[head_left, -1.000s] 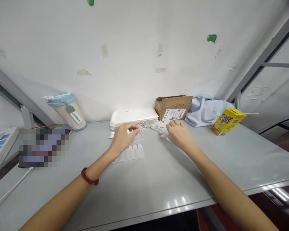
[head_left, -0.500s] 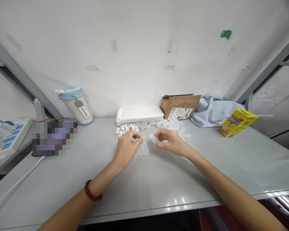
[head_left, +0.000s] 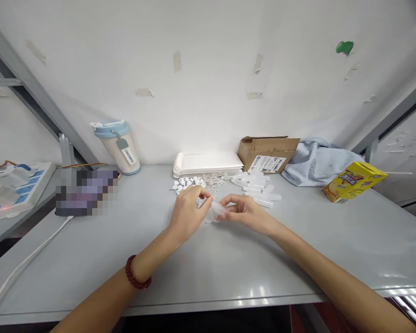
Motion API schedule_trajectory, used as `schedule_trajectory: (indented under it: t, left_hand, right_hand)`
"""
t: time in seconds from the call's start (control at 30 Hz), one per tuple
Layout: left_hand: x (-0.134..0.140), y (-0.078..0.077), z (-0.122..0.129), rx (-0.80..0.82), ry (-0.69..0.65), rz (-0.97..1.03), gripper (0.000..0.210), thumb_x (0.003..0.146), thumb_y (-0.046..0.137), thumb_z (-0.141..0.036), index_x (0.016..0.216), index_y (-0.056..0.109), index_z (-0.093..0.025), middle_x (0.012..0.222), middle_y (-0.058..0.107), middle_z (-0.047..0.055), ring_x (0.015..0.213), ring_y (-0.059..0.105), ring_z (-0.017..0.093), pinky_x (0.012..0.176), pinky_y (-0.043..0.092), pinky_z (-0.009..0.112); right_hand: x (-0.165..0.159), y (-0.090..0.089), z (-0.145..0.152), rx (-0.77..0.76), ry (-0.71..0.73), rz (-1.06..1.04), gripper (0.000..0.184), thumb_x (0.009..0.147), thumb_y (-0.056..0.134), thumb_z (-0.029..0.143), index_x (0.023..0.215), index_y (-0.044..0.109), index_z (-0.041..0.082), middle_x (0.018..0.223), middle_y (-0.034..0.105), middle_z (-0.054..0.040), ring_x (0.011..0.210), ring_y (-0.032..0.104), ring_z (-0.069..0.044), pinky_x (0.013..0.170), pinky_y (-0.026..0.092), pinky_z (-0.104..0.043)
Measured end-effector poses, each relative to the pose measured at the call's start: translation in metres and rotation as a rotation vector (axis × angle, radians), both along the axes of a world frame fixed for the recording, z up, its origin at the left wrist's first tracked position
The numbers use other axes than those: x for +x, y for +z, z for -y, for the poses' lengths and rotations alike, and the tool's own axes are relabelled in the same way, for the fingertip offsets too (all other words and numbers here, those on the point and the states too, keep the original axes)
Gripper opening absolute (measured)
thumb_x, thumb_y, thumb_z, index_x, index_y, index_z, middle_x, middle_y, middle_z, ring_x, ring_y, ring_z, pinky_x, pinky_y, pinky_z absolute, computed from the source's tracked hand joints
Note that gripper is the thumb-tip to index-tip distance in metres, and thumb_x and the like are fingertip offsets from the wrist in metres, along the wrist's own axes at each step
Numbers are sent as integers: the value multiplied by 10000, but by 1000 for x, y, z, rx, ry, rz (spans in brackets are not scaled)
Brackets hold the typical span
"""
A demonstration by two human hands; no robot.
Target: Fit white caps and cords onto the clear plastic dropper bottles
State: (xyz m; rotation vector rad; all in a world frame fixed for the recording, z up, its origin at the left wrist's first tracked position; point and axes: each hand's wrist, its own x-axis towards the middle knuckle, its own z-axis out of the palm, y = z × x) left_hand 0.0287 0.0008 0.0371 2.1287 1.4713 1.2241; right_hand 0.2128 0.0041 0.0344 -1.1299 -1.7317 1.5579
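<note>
My right hand (head_left: 244, 212) grips a translucent plastic tube (head_left: 219, 208) between thumb and fingers, its tip pointing left. My left hand (head_left: 190, 210) pinches at the tube's left end; the thin white string in its fingertips is mostly hidden now. Below and between the hands lie more translucent tubes (head_left: 208, 222), partly covered by the fingers. Just behind the left hand is a group of small white caps (head_left: 187, 183). A tangle of white strings (head_left: 214, 180) lies beside them, and a loose pile of clear tubes (head_left: 256, 186) rests behind the right hand.
Against the wall are a stack of white trays (head_left: 208, 162), a cardboard box (head_left: 268, 150) and a light blue cloth (head_left: 321, 162). A yellow drink carton (head_left: 353, 180) stands right. On the left are a tumbler (head_left: 119, 150), a blurred phone (head_left: 85, 192) with cable, and a power strip (head_left: 31, 187).
My hands have come together, so the tube in my right hand now meets my left fingertips. The whole view has shifted slightly, moving the scene to the right.
</note>
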Motion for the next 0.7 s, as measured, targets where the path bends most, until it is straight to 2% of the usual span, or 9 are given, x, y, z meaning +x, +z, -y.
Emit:
schedule_trajectory:
  t: [0.2, 0.47, 0.7]
  left_hand:
    - [1, 2, 1, 5, -31, 50, 83, 784, 535, -151, 767, 601, -198, 776, 653, -4, 768, 596, 157, 695, 464, 276]
    - [2, -2, 2, 75, -63, 40, 77, 785, 542, -151, 808, 600, -197, 831, 671, 10, 808, 611, 169, 692, 465, 281]
    - [2, -7, 0, 223, -94, -6, 97, 798, 532, -123, 828, 589, -196, 862, 677, 21, 845, 610, 176, 772, 461, 321]
  right_hand:
    - [2, 0, -2, 6, -26, -115, 210, 755, 646, 295, 914, 578, 176, 788, 711, -35, 828, 653, -189, 825, 454, -347]
    - [2, -1, -3, 15, -102, -189, 181, 728, 664, 242, 880, 585, 185, 823, 708, -24, 880, 653, -197, 894, 449, -389]
    - [2, 1, -1, 24, -78, -182, 234, 725, 682, 312, 901, 585, 192, 773, 698, -14, 851, 652, -195, 884, 457, -405]
